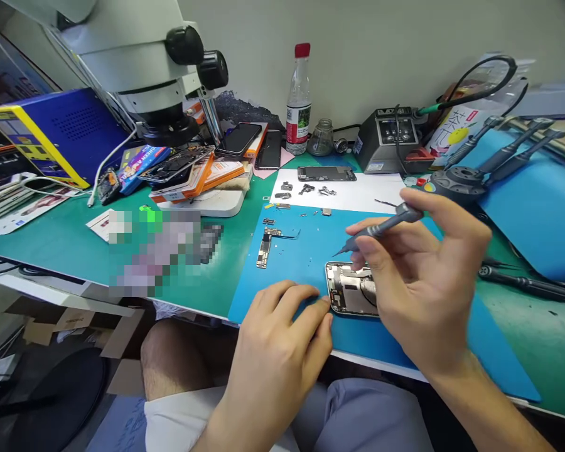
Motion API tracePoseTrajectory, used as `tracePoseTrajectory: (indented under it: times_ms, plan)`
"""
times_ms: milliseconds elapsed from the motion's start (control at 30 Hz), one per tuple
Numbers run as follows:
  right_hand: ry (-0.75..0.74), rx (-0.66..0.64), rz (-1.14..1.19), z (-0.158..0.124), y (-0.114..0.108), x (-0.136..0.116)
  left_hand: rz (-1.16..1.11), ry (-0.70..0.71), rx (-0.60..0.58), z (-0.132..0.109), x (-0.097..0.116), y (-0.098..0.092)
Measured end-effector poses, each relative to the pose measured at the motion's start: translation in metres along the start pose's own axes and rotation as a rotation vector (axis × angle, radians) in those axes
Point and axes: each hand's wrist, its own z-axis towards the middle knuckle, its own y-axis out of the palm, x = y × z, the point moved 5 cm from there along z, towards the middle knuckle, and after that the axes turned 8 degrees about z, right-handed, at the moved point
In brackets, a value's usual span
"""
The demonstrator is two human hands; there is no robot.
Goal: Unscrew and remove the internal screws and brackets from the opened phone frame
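Observation:
My right hand [428, 276] is closed around a dark grey precision screwdriver [381, 227]. The index finger presses on its end cap, while the thumb and other fingers hold the shaft. Its thin tip points down and left, above an opened phone housing [353, 302]. My right hand hides the right part of that housing. At the housing's left edge, my left hand [282, 333] rests on the mat with bent fingers slightly apart, fingertips touching or very near the corner. A small logic board [264, 248] with a thin flex cable lies further left on the blue mat [292, 289].
Small removed parts and a phone screen [326, 174] lie on white paper [358, 188] behind. A screwdriver stand [456, 182] is at right, near loose drivers [527, 282]. A microscope [145, 69], stacked boxes [202, 182], a bottle [299, 107] and a soldering station [386, 141] stand behind.

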Motion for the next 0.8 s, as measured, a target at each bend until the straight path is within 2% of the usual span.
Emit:
tracePoseTrajectory:
  times_ms: [133, 233, 467, 633, 800]
  plan:
    - [0.124, -0.084, -0.006, -0.001, 0.003, 0.012, -0.010, -0.011, -0.008, 0.000, -0.002, 0.000]
    - [0.147, -0.144, -0.047, -0.001, 0.006, 0.014, -0.028, -0.018, -0.021, 0.000, -0.003, -0.002]
    - [0.183, -0.189, -0.039, -0.002, 0.011, 0.015, -0.172, -0.063, -0.027, -0.002, -0.011, -0.006]
    - [0.225, -0.083, 0.056, 0.000, 0.004, 0.017, -0.337, -0.150, -0.023, 0.001, -0.018, -0.011]
    - [0.385, 0.106, 0.366, 0.006, -0.012, 0.011, -0.582, -0.415, -0.040, 0.011, -0.031, -0.014]
